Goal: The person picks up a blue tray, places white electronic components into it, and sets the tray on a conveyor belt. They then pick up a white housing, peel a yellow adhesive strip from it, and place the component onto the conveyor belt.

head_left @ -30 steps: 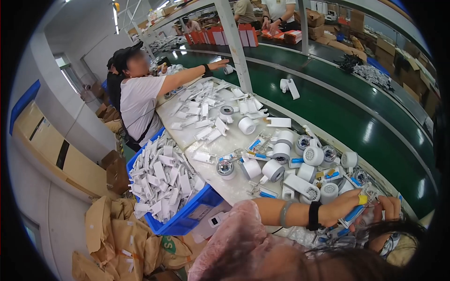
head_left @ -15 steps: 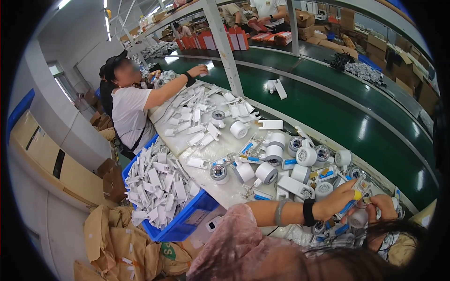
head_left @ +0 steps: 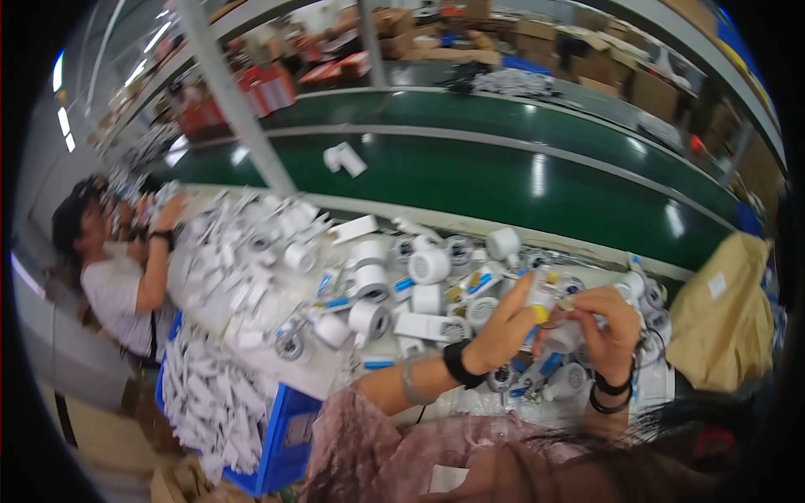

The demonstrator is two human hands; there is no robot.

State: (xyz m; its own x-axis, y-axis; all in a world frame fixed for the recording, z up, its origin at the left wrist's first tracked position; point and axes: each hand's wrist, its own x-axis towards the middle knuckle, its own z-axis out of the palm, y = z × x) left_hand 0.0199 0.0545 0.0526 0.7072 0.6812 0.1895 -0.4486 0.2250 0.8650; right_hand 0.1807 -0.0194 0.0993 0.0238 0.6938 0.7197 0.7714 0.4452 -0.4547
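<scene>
My left hand (head_left: 506,333) reaches in over the worktable, fingers closed around a small assembly with a clear plastic end (head_left: 545,293). Something yellow (head_left: 539,314) covers one of its fingertips. Close beside it, my right hand (head_left: 608,323) pinches at the same assembly; what lies between its fingertips is too small and blurred to name. Below and around both hands are white round housings (head_left: 573,379) and blue cylindrical cells (head_left: 549,364) with wires. A long white handle-like part (head_left: 428,326) rests left of my left hand.
A blue crate (head_left: 289,436) full of white plastic pieces (head_left: 210,394) stands at the lower left. Past the table runs a green conveyor belt (head_left: 453,180) carrying a white part (head_left: 345,159). A brown sack (head_left: 721,310) is at right. A co-worker (head_left: 117,268) works at far left.
My view has swung to the right, so the table, crate and co-worker sit further left. My right hand and wrist show more fully. Both hands stay together at the assembly.
</scene>
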